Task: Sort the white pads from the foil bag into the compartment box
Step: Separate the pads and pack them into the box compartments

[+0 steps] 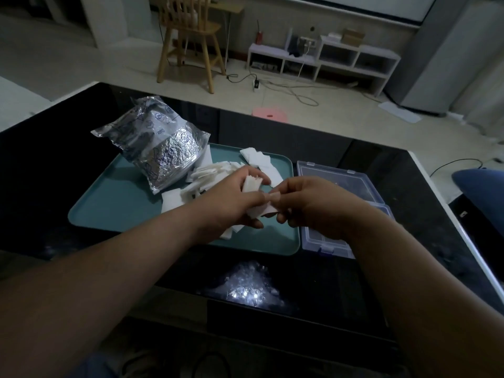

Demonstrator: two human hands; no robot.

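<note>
Most white pads (215,173) lie loose on the tray (109,208) beside the foil bag (161,143); left hand (234,203) grips a stack (252,184), right hand (308,205) pinches one pad (268,209) off it; compartment box (327,241) looks empty (dim, hard to tell).

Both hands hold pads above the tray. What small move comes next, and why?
Probably: the right hand peels its pinched pad off the stack the left hand grips and carries it to the open box just right of the tray.
</note>
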